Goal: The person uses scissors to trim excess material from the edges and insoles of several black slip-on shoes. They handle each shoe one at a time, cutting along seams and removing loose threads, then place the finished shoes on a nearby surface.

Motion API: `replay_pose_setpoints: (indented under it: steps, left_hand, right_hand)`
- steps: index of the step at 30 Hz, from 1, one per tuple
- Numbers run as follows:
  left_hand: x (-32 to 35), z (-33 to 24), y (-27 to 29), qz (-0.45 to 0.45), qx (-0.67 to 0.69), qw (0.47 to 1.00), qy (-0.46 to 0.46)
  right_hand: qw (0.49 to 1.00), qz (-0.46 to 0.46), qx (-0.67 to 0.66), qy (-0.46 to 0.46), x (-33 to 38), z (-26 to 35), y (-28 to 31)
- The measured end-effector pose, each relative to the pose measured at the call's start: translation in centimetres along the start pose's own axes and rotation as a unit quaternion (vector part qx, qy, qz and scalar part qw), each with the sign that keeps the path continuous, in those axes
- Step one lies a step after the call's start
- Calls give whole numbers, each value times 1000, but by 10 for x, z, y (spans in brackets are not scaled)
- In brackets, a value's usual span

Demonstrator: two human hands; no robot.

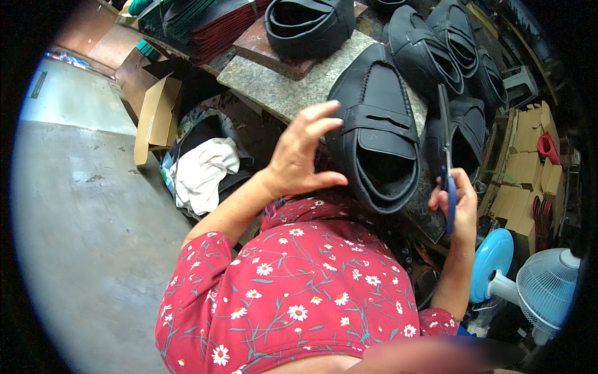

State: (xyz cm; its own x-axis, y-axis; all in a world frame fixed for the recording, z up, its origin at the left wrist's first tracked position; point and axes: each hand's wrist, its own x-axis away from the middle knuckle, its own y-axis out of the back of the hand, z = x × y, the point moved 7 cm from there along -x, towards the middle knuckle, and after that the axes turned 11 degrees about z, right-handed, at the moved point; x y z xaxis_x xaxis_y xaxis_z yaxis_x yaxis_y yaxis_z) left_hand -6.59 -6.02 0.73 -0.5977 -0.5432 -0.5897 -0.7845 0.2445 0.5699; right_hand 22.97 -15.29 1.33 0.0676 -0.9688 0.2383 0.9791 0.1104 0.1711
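Note:
A black loafer (380,118) stands in front of me at the near edge of the stone-topped table, its toe pointing away and its opening toward me. My left hand (302,153) is at the loafer's left side, fingers and thumb spread apart. Its fingertips reach the shoe's edge without wrapping round it; whether they press on it I cannot tell. On the right, my right hand (460,202) grips a pair of scissors (446,143) by the blue handles. The blades point up and away from me, in front of another black loafer (464,128), and look closed together.
Another black shoe (309,28) sits at the back of the table (268,81). Several more loafers (420,47) crowd the back right. Cardboard boxes (517,193) and a blue-and-white fan (545,290) stand at right. White cloth (205,168) and an open carton (159,115) lie at left.

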Motion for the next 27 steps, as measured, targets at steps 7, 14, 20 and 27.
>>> replay_pose_setpoints:
  steps: [7, 14, 20, 27]
  left_hand:
    - [3, -5, -40, -6, -28, 999, 36]
    - [7, 21, -30, -77, 128, 978, 148]
    - [10, 39, -39, -115, 283, 936, 175]
    - [16, 34, -24, -165, 264, 938, 151]
  right_hand:
    - [998, -44, 51, -7, -28, 15, -16]
    - [994, -104, 23, 23, -13, 14, -3]
    - [978, -187, 62, 65, 24, 16, 63]
    - [973, -204, 60, 86, 56, 17, 101]
